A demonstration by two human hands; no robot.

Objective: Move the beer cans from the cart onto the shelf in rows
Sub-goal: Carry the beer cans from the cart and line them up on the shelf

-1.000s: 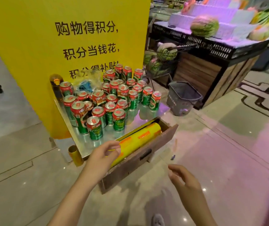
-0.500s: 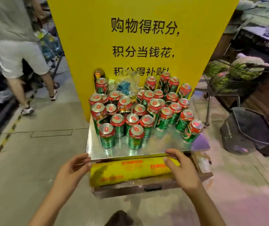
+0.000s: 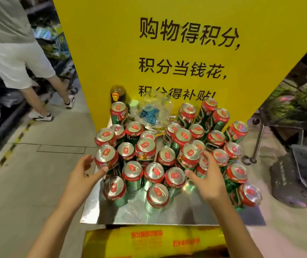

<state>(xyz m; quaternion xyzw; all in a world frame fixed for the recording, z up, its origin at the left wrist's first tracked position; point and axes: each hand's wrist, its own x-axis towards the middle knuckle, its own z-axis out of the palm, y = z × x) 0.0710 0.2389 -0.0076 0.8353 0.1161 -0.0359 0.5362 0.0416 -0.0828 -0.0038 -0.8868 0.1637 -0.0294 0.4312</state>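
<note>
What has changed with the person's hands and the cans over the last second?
Both hands moved up from the tray's front edge and in among the beer cans. The left hand now reaches, fingers spread, toward a can on the left; the right hand is open among the cans on the right. Neither grips anything yet. The cans stand as before on the shiny tray, in front of the yellow sign.

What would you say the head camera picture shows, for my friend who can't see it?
Two bare hands, left hand and right hand, reach open toward a crowd of red-topped green beer cans standing on a shiny silver surface. Behind them stands a tall yellow sign with black Chinese writing, and another person's legs show at the left.
</note>
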